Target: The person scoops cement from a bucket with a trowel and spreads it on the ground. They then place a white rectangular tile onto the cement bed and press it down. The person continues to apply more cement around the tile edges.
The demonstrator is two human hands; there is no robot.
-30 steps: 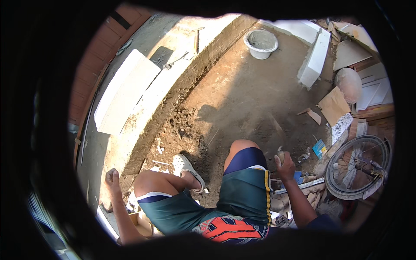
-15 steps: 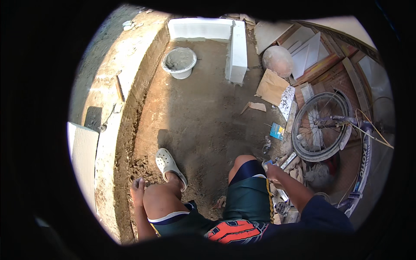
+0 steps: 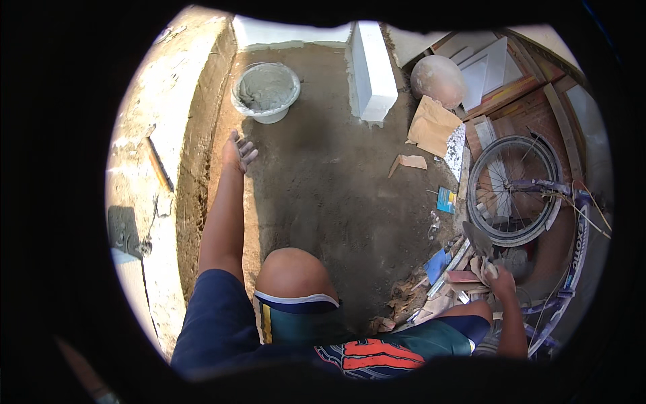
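Observation:
My left hand (image 3: 239,151) is stretched forward with its fingers spread and nothing visible in them, just below a white plastic basin (image 3: 266,94) holding wet grey mortar, without touching it. Low at the right, my right hand (image 3: 499,279) is closed on the handle of a trowel (image 3: 478,239), whose grey blade points forward beside the bicycle wheel and over scrap pieces (image 3: 457,276). My knee (image 3: 293,276) is bent below my left arm.
A white block wall (image 3: 372,74) stands at the back. A concrete ledge (image 3: 155,101) with a stick (image 3: 158,161) runs along the left. At the right lie a bicycle wheel and frame (image 3: 575,256), a round stone-like object (image 3: 437,81), brown cardboard (image 3: 434,124) and leaning boards (image 3: 491,67).
My left hand has risen from beside my knee and reached forward toward the basin, its fingers spreading. My right hand has moved rightward with the trowel. The view has swung and my legs have shifted.

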